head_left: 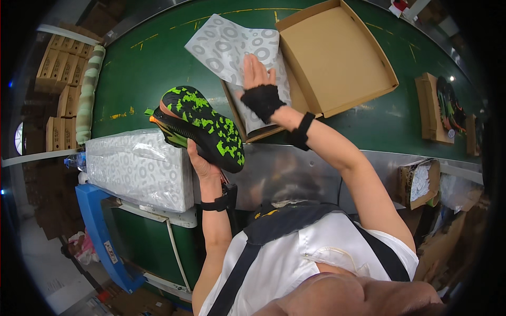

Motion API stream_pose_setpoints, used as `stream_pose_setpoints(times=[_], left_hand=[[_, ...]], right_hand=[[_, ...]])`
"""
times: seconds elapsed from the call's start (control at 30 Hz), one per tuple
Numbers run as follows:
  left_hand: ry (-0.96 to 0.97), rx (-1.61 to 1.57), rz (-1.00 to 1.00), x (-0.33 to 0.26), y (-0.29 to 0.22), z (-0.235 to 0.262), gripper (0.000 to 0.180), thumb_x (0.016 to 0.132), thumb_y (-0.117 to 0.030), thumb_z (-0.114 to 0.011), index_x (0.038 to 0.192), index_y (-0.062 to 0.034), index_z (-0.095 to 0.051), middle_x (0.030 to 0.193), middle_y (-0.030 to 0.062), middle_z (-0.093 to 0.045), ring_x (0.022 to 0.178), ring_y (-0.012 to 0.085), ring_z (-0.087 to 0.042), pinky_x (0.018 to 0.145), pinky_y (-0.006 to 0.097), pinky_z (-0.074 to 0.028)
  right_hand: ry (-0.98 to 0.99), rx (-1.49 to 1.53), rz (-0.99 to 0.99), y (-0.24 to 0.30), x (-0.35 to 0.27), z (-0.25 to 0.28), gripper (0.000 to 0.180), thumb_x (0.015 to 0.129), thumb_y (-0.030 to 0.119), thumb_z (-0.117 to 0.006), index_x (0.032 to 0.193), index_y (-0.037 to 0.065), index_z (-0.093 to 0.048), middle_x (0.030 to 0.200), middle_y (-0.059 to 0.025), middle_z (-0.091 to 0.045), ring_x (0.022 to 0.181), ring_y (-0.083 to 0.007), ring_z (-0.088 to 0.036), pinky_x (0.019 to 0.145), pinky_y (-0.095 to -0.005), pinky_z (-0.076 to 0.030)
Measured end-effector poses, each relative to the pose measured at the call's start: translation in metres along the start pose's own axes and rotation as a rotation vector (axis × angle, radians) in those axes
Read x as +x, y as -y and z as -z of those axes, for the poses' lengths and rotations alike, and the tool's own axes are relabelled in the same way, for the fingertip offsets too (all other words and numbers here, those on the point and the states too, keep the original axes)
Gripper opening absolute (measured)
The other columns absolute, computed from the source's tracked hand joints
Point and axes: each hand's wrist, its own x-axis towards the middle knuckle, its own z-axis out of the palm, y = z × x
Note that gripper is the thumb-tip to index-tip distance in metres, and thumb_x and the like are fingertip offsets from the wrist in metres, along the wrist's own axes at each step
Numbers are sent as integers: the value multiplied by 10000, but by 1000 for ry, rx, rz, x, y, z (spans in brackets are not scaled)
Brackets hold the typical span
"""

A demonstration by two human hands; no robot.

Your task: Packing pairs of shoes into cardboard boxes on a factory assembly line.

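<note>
My left hand grips a black sneaker with bright green patches on its sole, held with the sole facing up and tilted. The sneaker is just left of an open brown shoebox on the green table. Grey-and-white patterned tissue paper lines the box, and one flap spreads past its far left edge. My right hand, in a black wrist wrap, lies on this paper with fingers stretched out. What lies under the paper is hidden.
A plastic-covered stack of patterned paper sits at the table's near left. Beyond it are shelved brown boxes and a striped padded roll. At right stands another carton beside dark shoes. A blue frame is at lower left.
</note>
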Motion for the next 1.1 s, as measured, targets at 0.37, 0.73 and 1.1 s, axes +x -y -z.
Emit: stream_pose_setpoints(times=[0.37, 0.73, 1.1], left_hand=[[141, -36, 255, 60, 29, -57, 498, 806, -399, -547, 1150, -51, -453, 1077, 89, -543, 985, 220, -529, 878, 370, -415], [37, 751, 979, 120, 148, -79, 397, 887, -294, -425, 1113, 29, -465, 1041, 204, -537, 1007, 301, -516, 873, 415, -418], [166, 1613, -675, 95, 25, -29, 538, 820, -302, -553, 1173, 78, -409, 1182, 282, -428, 1116, 391, -407, 948, 393, -320]], right_hand=[[-390, 702, -503, -102, -10, 115, 248, 823, 186, -569, 993, 6, -557, 792, -18, -597, 677, -114, -519, 619, -259, -425], [68, 355, 53, -91, -40, 85, 189, 679, 118, -586, 826, 4, -553, 1081, -204, -493, 1010, -372, -471, 789, -418, -399], [644, 254, 234, -57, -71, 16, 169, 677, 130, -606, 815, 36, -587, 1063, -138, -536, 995, -279, -520, 791, -428, -414]])
